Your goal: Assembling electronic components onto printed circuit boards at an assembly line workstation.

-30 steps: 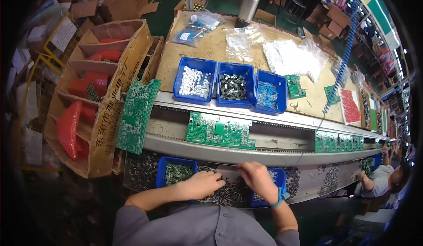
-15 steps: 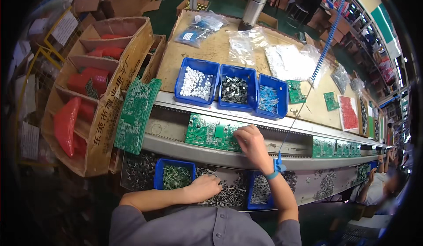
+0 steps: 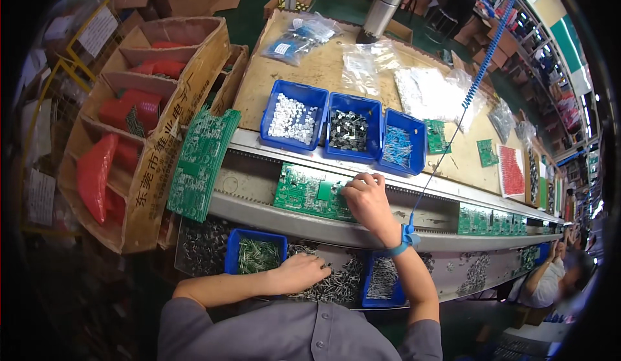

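Observation:
A green circuit board (image 3: 301, 191) lies in the conveyor track, and my right hand (image 3: 370, 204) is over its right end. The fingers there are bent down and drawn together; whatever they pinch is hidden. A blue wrist strap (image 3: 405, 238) circles my right wrist. Below the rail, my left hand (image 3: 304, 273) rests on a heap of small black and silver components (image 3: 343, 277). Its fingers are curled into the heap, and anything between them cannot be made out. Left of that hand stands a blue bin of green parts (image 3: 259, 252); right of the heap is a blue bin of silver pins (image 3: 383, 280).
Three blue bins hold white connectors (image 3: 291, 118), black parts (image 3: 348, 130) and blue components (image 3: 396, 146). Stacked green boards (image 3: 202, 164) lean beside a cardboard box (image 3: 152, 167) at left. A coiled blue cord (image 3: 485, 57) runs to the strap. Farther right, a person works by the line.
The view has shifted slightly. My right hand stays at the board's right end, its fingers a little changed in pose. My left hand remains at the component heap.

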Demonstrator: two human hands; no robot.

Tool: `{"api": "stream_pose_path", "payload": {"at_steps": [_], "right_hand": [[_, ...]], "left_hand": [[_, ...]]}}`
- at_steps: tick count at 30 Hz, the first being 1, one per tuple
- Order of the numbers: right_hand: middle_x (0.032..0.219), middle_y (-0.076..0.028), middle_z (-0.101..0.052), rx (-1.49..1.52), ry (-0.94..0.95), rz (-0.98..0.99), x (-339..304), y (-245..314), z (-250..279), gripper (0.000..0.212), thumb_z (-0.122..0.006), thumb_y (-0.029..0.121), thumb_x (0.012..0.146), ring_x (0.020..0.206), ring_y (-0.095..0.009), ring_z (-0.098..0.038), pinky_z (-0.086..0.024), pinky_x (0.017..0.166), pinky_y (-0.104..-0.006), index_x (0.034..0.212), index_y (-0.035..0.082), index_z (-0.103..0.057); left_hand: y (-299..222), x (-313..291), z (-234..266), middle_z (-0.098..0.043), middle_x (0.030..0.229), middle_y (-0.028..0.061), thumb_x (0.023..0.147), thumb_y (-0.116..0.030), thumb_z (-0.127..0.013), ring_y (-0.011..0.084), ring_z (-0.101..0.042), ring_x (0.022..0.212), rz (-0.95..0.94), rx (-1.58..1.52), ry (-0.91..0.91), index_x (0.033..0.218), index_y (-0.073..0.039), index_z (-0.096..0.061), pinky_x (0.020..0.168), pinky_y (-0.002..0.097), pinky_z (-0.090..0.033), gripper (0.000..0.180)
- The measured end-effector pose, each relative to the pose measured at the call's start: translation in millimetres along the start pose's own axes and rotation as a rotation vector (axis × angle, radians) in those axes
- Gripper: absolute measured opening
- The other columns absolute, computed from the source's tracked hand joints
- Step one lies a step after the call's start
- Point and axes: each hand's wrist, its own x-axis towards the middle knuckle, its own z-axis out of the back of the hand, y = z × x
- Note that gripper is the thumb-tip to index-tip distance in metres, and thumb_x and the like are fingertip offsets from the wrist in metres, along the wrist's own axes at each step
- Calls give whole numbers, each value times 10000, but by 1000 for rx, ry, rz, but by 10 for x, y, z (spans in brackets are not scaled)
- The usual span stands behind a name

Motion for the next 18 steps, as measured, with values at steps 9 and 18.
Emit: {"api": "stream_pose_path", "payload": {"at_steps": [9, 18], "right_hand": [[880, -17, -612, 93, -72, -125, -43, 11, -75, 169, -684, 54, 682, 917, -232, -541, -372, 836, -394, 838, 109, -653], [895, -78, -585, 10, -78, -66, -69, 67, -95, 168, -649, 67, 718, 923, -269, -527, -397, 803, -392, 884, 50, -628]], "left_hand": [[-27, -6, 25, -598, 889, 134, 786, -84, -529, 316, -631, 881, 63, -54, 48, 921, -27, -552, 761, 415, -514, 149], [-14, 6, 33, -575, 917, 132, 786, -77, -531, 312, -615, 923, 10, -14, 23, 948, -27, -566, 767, 405, -517, 173]]}}
